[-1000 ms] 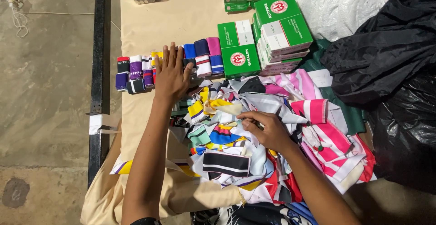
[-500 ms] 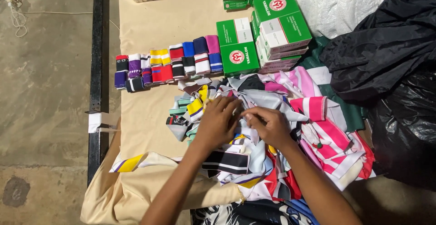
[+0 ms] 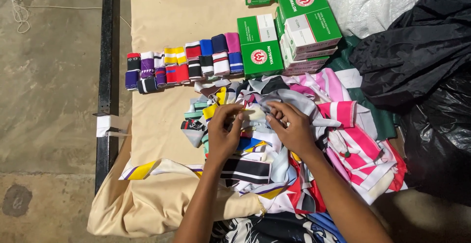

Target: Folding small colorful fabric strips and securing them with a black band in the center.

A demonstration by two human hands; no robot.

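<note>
A table covered in beige cloth. On it lie a row of folded striped bands, stacked green boxes, a heap of colourful fabric pieces, and black bags at right.

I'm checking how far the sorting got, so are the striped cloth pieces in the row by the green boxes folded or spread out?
Folded. The row of cloth pieces lies as small compact bundles side by side, unlike the loose pile under both hands.

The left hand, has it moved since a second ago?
Yes. The left hand has come back from the row of folded bands to the fabric pile.
</note>
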